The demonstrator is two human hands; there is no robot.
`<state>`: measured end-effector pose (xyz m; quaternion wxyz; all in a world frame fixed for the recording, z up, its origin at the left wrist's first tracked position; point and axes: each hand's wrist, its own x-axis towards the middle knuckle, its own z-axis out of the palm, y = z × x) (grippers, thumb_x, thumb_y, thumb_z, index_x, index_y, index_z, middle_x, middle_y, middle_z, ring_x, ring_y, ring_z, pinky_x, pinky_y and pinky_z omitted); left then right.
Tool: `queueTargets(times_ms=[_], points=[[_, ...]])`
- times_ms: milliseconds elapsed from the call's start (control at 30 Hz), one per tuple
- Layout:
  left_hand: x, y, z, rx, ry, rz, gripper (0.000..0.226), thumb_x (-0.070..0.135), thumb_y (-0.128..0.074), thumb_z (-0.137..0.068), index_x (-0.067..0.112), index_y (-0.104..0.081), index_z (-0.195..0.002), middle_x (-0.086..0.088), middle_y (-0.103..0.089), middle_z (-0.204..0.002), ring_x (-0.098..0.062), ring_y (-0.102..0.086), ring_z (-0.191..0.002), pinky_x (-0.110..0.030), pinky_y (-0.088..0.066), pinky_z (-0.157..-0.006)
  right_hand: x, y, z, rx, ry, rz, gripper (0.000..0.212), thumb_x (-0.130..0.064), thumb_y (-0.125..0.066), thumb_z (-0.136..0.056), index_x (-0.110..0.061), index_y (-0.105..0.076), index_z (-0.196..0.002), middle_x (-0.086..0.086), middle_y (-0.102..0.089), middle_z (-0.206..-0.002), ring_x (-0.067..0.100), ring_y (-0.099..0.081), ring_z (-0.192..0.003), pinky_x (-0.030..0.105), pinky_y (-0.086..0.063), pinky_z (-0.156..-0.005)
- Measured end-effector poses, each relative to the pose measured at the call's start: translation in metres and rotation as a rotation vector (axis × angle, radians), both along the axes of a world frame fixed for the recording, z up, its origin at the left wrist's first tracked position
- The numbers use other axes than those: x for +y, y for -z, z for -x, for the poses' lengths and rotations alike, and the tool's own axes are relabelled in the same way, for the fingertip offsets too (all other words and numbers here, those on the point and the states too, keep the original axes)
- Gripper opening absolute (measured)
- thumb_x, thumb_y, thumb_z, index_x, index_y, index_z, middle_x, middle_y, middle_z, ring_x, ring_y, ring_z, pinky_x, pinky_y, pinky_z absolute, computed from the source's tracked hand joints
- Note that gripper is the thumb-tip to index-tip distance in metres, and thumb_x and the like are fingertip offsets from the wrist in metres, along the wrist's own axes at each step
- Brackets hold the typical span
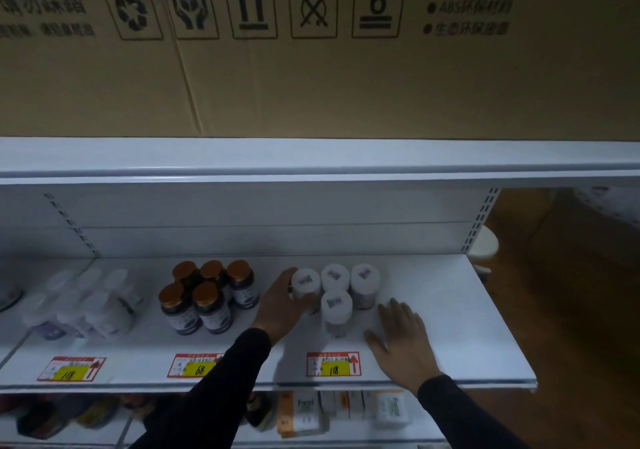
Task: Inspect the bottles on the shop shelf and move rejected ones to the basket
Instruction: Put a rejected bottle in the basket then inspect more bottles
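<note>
A: Identify the shelf contents, left to right.

B: On the white shop shelf (450, 310) stand a blurred cluster of white bottles (104, 310), five dark amber-capped bottles (207, 296), and four white-capped bottles. A price tag reading 118 (333, 364) lies at the shelf's front edge below the white-capped group; a tag reading 68 (195, 365) lies below the amber-capped group.

A: Where is the left hand?

B: The left hand (282, 305) wraps the left rear white-capped bottle (304, 287), thumb behind and fingers curled over its front; the bottle appears to be standing on the shelf.

A: And the right hand?

B: The right hand (401, 339) hovers or rests palm-down, fingers spread and gripping nothing, just right of the front white-capped bottle (336, 312). Contact with the shelf cannot be told.

A: The remaining bottles?

B: Two more white-capped bottles (349, 280) stand at the rear, close together. A cardboard carton (311, 78) sits above.
</note>
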<state>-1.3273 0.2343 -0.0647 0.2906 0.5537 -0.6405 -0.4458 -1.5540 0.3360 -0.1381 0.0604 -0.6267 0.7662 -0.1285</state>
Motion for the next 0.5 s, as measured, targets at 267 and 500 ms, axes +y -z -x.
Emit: queueTargets(times_ms=[267, 500], points=[[-0.005, -0.036, 0.014, -0.144, 0.010, 0.216, 0.053, 0.018, -0.062, -0.092, 0.016, -0.046, -0.142, -0.004, -0.049, -0.142, -0.018, -0.047, -0.128, -0.024, -0.036, -0.101, 0.000, 0.004, -0.001, 0.010, 0.014, -0.066, 0.079, -0.067, -0.020, -0.093, -0.012, -0.057, -0.136, 0.018, -0.052, -0.143, 0.039, -0.049, -0.133, 0.050, -0.036, -0.110], [-0.010, -0.049, 0.058, -0.601, 0.189, 0.342, 0.059, 0.046, -0.060, -0.088, 0.015, -0.051, -0.137, -0.010, -0.058, -0.131, -0.027, -0.053, -0.121, -0.031, -0.041, -0.098, 0.001, -0.002, -0.002, -0.010, 0.004, -0.100, 0.081, -0.066, -0.014, -0.095, -0.010, -0.061, -0.131, 0.019, -0.056, -0.138, 0.039, -0.054, -0.128, 0.052, -0.040, -0.105]])
